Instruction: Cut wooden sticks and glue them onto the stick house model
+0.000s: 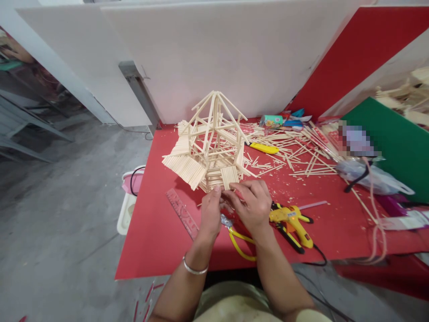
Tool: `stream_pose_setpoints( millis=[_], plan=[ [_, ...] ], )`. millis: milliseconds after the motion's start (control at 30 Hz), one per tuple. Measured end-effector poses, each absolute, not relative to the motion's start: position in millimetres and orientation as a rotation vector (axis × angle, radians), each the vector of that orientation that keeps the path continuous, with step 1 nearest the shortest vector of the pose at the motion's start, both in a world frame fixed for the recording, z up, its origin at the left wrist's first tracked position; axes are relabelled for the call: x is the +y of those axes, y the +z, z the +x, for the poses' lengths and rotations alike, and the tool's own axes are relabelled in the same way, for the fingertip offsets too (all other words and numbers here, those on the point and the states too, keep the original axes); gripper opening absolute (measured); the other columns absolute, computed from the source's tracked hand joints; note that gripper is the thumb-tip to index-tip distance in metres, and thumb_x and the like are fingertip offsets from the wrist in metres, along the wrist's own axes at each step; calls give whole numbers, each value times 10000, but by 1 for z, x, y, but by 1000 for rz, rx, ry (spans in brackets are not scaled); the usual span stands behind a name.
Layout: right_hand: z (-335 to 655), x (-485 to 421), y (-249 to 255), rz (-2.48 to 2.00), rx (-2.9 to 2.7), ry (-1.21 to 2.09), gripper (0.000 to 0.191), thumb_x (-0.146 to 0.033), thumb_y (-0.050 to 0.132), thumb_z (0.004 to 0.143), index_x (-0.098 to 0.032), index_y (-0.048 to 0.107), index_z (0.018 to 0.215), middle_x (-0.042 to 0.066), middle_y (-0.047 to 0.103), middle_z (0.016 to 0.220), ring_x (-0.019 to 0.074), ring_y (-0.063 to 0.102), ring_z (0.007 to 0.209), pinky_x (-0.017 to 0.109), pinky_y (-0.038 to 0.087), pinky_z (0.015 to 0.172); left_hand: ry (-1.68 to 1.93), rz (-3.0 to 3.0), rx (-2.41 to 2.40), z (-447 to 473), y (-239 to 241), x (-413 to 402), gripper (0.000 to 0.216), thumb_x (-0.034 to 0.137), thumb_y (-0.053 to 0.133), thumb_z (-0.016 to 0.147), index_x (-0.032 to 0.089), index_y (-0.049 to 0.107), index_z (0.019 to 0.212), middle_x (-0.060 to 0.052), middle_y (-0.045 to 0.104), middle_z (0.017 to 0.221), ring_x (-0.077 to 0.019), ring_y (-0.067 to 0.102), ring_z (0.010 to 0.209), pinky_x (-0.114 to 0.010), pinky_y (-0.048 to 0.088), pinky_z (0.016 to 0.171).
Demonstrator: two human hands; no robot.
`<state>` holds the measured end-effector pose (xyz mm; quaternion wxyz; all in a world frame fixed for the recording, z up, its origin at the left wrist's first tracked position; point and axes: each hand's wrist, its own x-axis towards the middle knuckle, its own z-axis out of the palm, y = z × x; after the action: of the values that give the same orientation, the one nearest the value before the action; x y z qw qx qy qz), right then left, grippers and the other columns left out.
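Stick model, on red counter: frame standing; slatted panels fitted at left; upper rafters bare, seemingly unfinished. Left hand, right hand: fingers narrowed at model's front; whether gripping anything, cannot tell.

Two bare hands, the left hand with a bracelet at its wrist and the right hand beside it, bring their fingertips close together at the near edge of a roofed stick model on a red worktop; whatever they may pinch is too small to make out. A clear ruler lies to the left, scissors between the forearms and a yellow glue gun to the right. Behind, a yellow knife rests near scattered sticks, with a green board farther right.
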<state>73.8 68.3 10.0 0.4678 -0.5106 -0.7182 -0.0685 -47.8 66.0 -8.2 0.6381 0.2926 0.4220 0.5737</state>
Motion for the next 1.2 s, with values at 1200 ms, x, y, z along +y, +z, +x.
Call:
stream_pose_setpoints(
  millis=[1200],
  plan=[
    [73,68,11,-1226,-1751,-167,172,-269,760,860,-218,746,1024,58,675,887,198,568,839,345,482,787,1332,671,951,-48,-12,68,464,570,626,883,116,722,900,-63,721,740,-139,628,533,-240,485,476]
  ],
)
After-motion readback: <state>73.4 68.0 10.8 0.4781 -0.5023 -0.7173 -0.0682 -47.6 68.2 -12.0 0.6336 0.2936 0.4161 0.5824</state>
